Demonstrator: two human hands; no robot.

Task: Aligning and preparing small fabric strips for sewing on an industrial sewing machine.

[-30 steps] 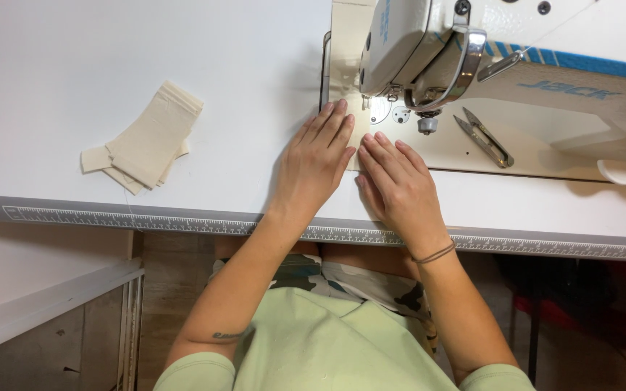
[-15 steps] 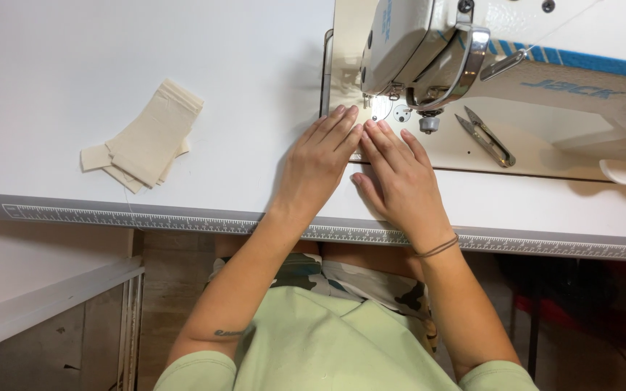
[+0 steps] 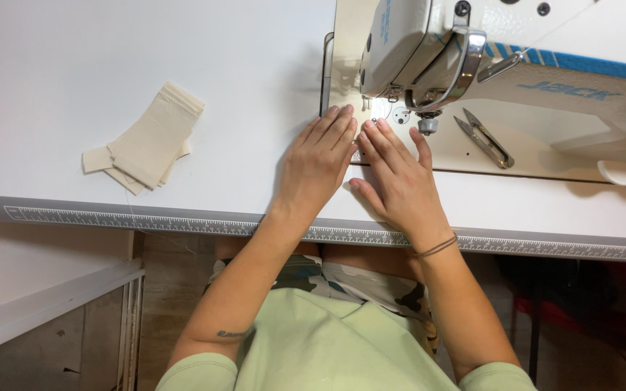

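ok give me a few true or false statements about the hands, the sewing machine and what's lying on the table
1. Both hands lie flat, side by side, in front of the sewing machine. True: left hand, right hand.
2. The right hand holds the thread snips. False: the snips lie alone on the machine bed, right of the needle.
3. A stack of cream fabric pieces lies left of the hands. True.
4. The left hand rests on that stack. False: it is well apart from it, by the needle.
5. A thin band circles the right wrist. True.
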